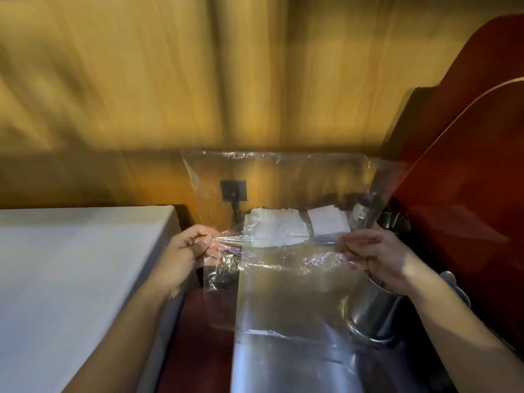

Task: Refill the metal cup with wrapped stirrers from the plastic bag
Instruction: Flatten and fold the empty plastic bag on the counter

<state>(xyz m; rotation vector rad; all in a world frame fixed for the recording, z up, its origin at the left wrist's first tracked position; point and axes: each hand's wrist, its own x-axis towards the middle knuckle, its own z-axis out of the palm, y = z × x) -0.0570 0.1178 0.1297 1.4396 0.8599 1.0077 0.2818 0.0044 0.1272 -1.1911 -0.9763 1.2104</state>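
A clear plastic bag (283, 182) is stretched out flat in front of me, held up between both hands. My left hand (187, 251) pinches its left edge, where the film bunches into creases. My right hand (377, 256) grips its right edge. I see no stirrers inside the bag; the view is blurred. A metal cup (374, 310) stands on the steel tray just below my right wrist, its opening partly hidden by the hand. A second, darker metal cup (394, 221) stands farther back on the right.
A steel tray (286, 350) lies on the dark red counter under the bag. White packets (279, 226) stand at its far end, seen through the film. A white box (71, 279) fills the left. A wall socket (233, 190) sits behind, a red appliance (467, 180) on the right.
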